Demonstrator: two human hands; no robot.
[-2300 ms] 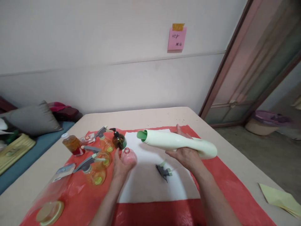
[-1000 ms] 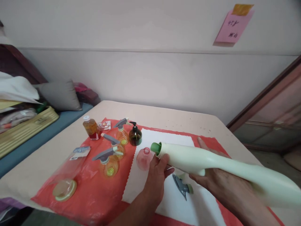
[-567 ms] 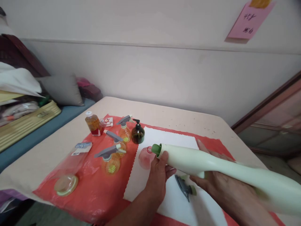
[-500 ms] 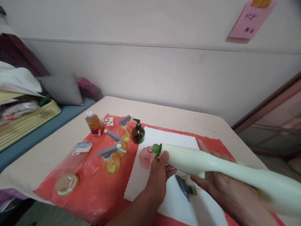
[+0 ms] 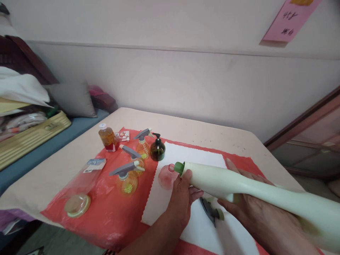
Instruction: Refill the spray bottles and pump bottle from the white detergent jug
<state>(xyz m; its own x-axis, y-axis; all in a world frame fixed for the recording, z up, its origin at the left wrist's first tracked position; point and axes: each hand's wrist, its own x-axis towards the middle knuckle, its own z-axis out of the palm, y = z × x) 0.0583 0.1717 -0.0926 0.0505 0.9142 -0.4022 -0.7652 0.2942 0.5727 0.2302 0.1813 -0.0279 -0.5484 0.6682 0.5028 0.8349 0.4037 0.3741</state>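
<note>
Head view: the left hand [image 5: 180,200] pinches one end of a pale green plastic vessel [image 5: 225,180] above the white mat [image 5: 196,152]; the right hand [image 5: 252,209], fingers loosely spread, cradles it beneath. A pink bottle [image 5: 166,177] stands near the mat's left edge.

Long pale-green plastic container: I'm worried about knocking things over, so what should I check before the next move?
1. Left hand, grip near the long pale-green plastic container's open end: ok.
2. Right hand supporting the container farther back: ok.
3. Round translucent-pink plastic bottle in full view: not ok, partly covered.
4. Container's dark-green tip directly above bottle's mouth: cannot tell.
5. Grey-and-green plastic trigger sprayer out of both hands: ok.
</note>
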